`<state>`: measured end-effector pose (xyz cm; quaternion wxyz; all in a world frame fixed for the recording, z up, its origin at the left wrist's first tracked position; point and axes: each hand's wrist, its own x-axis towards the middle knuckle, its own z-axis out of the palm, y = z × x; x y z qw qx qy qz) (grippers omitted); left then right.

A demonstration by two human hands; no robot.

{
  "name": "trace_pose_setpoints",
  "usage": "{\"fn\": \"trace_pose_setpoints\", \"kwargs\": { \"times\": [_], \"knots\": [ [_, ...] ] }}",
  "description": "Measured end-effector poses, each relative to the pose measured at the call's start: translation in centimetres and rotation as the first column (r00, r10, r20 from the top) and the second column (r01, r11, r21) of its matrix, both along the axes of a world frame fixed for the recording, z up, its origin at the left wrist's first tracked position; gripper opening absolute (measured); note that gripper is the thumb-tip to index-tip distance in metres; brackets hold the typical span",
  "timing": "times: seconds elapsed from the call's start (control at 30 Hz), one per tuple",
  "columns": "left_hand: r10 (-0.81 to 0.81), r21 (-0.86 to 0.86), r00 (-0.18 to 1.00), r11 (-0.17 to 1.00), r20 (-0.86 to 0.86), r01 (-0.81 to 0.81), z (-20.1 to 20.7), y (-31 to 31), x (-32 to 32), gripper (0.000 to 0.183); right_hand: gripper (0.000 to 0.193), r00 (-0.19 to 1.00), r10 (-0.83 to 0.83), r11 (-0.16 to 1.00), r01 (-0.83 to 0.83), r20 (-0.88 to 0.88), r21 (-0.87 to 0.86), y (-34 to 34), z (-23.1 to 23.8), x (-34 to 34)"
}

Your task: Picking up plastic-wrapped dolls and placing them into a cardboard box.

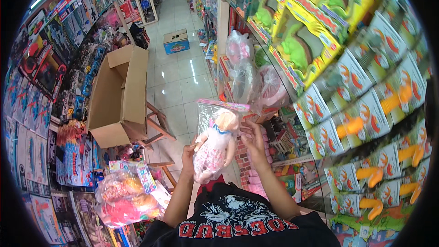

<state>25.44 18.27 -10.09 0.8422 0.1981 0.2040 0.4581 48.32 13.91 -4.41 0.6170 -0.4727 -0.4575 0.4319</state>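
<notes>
A doll (214, 148) with blonde hair and a white dress with pink flowers and a blue collar lies inside a clear plastic bag topped by a pink header card (228, 105). My left hand (188, 156) grips the bag's left side, holding it up in front of my body. Beside the upper right of the bag, my right hand (256, 142) is open, its fingers stretched and apart near the doll's head. Whether those fingertips touch the plastic is hard to tell.
An open cardboard box (104, 105) rests on a wooden stool (157, 126) to the left. Bagged toys (125, 196) sit at lower left. Packs with orange toys (352, 128) hang at right, below yellow boxes of green dinosaurs (295, 48). A blue carton (177, 45) stands in the tiled aisle.
</notes>
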Motion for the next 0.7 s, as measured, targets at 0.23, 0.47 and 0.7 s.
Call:
{"fn": "trace_pose_setpoints", "kwargs": {
  "times": [0.23,0.47,0.7],
  "knots": [
    [-0.072,-0.112,0.994,0.99,0.079,0.081,0.8,9.0,-3.2,0.063,0.059,0.628,0.17,0.952,-0.303,-0.759,-0.038,11.3,-0.2,-0.8],
    [-0.094,-0.192,0.995,0.978,-0.038,0.085,0.5,16.5,-7.2,0.053,0.038,0.823,0.102,0.926,-0.285,-0.559,-0.25,22.1,-4.0,-2.9],
    [0.021,-0.051,0.999,0.999,0.039,-0.019,-0.5,22.5,-11.2,0.065,0.03,0.871,-0.125,0.976,0.021,-0.474,-0.217,31.8,-1.6,-7.3]
  ]
}}
